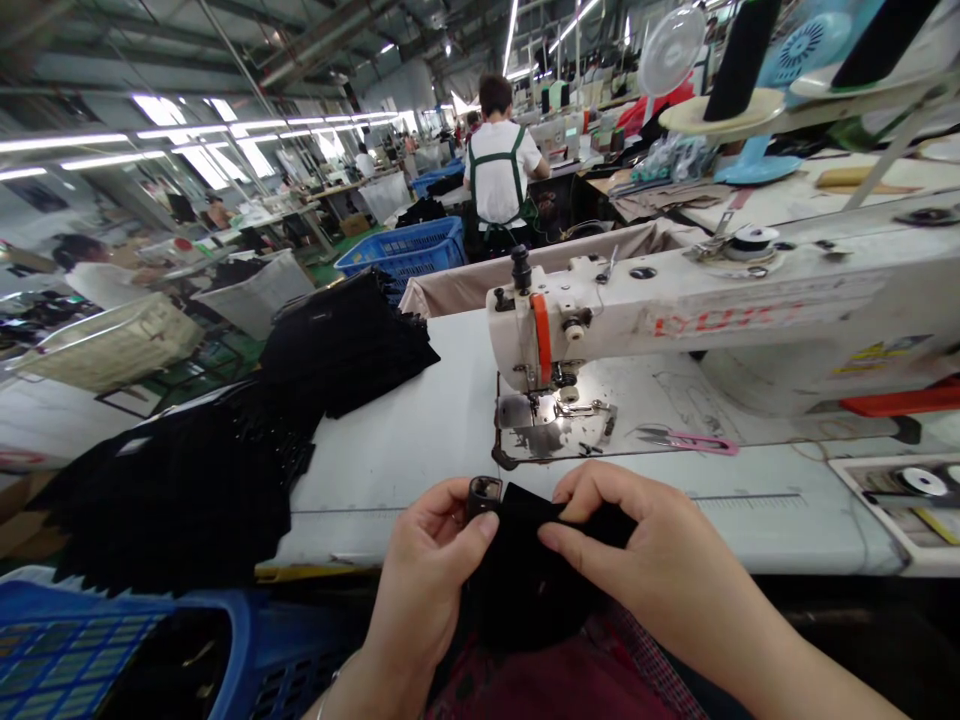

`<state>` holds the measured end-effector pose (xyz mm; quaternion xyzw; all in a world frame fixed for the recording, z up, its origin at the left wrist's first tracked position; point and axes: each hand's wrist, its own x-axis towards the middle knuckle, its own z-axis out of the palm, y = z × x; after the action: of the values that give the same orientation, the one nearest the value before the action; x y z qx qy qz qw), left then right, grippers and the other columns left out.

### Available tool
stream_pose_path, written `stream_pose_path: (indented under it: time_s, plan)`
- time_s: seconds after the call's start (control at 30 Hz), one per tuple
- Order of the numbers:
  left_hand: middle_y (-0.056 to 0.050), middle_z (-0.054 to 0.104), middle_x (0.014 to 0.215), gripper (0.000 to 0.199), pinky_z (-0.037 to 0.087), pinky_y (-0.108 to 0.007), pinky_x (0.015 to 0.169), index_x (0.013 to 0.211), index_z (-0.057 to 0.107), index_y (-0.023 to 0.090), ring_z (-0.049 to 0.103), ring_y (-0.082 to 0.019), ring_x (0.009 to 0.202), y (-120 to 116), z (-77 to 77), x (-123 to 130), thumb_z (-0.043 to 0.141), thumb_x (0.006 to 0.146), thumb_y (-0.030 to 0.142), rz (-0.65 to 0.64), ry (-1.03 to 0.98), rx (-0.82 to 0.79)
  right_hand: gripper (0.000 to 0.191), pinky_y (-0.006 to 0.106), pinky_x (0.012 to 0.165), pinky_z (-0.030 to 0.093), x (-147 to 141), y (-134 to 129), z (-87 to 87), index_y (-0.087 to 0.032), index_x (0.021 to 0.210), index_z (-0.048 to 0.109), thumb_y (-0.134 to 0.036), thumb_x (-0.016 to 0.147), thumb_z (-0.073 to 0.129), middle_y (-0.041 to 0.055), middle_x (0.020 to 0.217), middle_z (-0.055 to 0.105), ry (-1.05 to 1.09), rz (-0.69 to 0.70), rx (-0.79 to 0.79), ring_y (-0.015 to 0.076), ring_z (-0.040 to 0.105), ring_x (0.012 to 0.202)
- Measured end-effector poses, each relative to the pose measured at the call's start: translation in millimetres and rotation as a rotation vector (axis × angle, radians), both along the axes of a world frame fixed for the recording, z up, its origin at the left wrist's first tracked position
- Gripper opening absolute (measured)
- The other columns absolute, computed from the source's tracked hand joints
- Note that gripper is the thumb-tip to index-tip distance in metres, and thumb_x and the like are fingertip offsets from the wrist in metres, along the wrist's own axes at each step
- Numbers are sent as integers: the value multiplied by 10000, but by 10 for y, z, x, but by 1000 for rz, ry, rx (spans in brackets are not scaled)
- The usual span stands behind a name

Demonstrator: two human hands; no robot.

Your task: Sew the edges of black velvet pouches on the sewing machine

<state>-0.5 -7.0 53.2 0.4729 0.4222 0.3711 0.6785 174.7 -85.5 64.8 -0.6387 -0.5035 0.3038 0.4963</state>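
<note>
A piece of black fabric point(529, 595) is stretched between my hands, in front of the sewing table's near edge. My left hand point(427, 565) pinches its left end between thumb and fingers. At those fingertips sits a small dark, shiny, curved piece point(484, 492); I cannot tell whether it is worn or held. With thumb and forefinger, my right hand point(637, 525) grips the fabric's upper edge. Beyond the hands stands a white sewing machine point(720, 310), its presser foot point(541, 408) over a worn metal plate. Pink-handled thread snips point(690, 440) lie on the machine bed.
Black fabric pieces point(195, 480) are piled at the left, with another stack point(345, 345) behind. A blue plastic basket point(247, 640) stands at lower left. At the right is a tray with a bobbin point(922, 482). Thread cones point(742, 60) rise above; a person in a white shirt point(499, 170) works ahead.
</note>
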Motion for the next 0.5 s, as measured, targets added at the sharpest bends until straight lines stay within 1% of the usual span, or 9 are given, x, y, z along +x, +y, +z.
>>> stream_pose_path:
  time_s: [0.13,0.23,0.43,0.5]
  plan:
    - [-54,725,863,283,548,-260,752,899,708,155,664,-169,782,-10,33,7,829,660,246,27,-27,-15,205,269,607,499,-5,-9,10,-234,637,575,-307,778,704,-11,765,677,40,6,21,167,638,691]
    - [-46,724,855,271,542,-242,745,891,711,160,655,-155,774,-1,50,5,830,662,242,19,-38,-17,190,268,623,500,-23,-13,3,-236,651,584,-306,782,702,-16,788,679,45,5,28,165,640,710]
    - [-46,721,845,277,533,-220,732,881,709,155,645,-141,760,-11,-12,4,838,650,238,11,-21,2,187,267,643,504,2,-57,-3,-231,660,586,-294,803,689,-8,808,672,128,24,11,166,634,737]
    - [-44,716,839,272,529,-218,717,883,711,158,639,-138,748,13,21,-26,832,657,249,-8,-6,14,191,267,651,505,-5,-63,-7,-226,659,596,-306,804,691,0,819,671,180,28,11,168,633,749]
